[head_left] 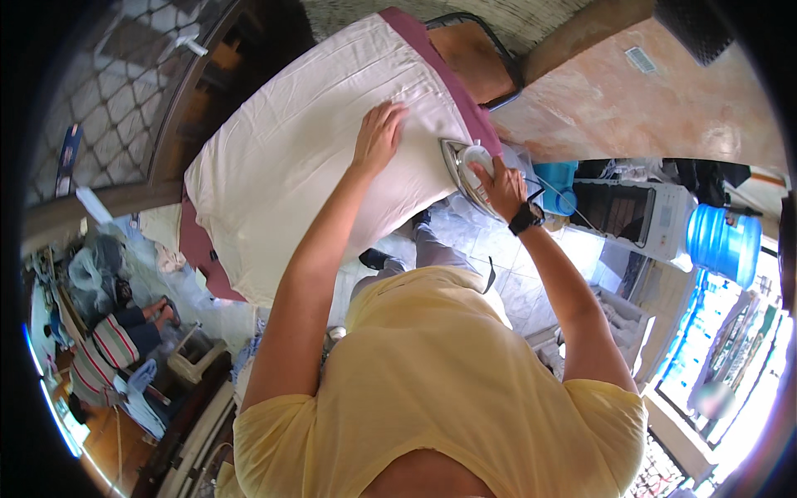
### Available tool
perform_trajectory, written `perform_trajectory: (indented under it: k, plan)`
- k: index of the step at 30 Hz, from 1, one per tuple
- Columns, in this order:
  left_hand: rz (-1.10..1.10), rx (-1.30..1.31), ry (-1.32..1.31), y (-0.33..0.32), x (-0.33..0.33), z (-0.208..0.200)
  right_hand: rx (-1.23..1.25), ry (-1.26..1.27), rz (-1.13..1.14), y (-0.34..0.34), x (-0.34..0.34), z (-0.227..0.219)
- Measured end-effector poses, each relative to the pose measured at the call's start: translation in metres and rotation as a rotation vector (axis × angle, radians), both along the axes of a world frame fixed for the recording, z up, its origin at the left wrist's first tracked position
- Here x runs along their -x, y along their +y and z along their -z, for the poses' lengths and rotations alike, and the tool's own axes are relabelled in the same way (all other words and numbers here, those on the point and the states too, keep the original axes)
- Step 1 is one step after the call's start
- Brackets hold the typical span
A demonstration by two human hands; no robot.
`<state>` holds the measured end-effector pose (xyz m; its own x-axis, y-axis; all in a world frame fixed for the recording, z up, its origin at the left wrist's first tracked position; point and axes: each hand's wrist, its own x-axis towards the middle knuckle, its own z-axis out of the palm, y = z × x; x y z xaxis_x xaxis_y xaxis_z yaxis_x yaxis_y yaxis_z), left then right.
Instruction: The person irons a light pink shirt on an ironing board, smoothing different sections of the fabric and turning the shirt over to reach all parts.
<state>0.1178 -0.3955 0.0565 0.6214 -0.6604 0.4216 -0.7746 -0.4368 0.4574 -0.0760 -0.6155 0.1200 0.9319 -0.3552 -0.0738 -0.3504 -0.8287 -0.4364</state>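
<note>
A cream cloth (299,124) with faint creases is spread over a board whose maroon cover (436,58) shows along the far right edge and at the lower left. My right hand (502,191), with a dark watch on its wrist, is closed around the handle of a white clothes iron (475,158). The iron is at the cloth's right edge, its metal rim facing the cloth; whether it presses on the fabric I cannot tell. Farther left, over the cloth's middle, is my left hand (380,137), fingers stretched out and holding nothing.
Behind the board's right side stands a brown-seated chair (473,62). To the right are a blue bucket (558,187), a white oven-like appliance (635,216) and a large blue water bottle (724,236). Another person in a striped top (108,353) is at the lower left. A lattice door (104,100) stands far left.
</note>
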Motion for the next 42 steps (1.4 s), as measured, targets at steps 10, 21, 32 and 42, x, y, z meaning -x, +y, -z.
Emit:
perform_trajectory:
  k: [10,21,32,42]
  plan:
    - [0.073,-0.527,0.05,-0.116,-0.149,-0.008,-0.026,-0.195,0.107,0.022,-0.06,0.008]
    - [0.196,-0.698,0.073,-0.129,-0.178,-0.026,-0.085,-0.244,0.136,0.005,-0.094,0.016]
    - [0.132,-0.853,0.205,-0.142,-0.19,-0.03,-0.104,-0.247,0.173,-0.001,-0.106,0.025]
    - [0.075,-0.726,0.056,-0.128,-0.178,-0.023,-0.154,-0.014,-0.328,-0.026,-0.013,0.005]
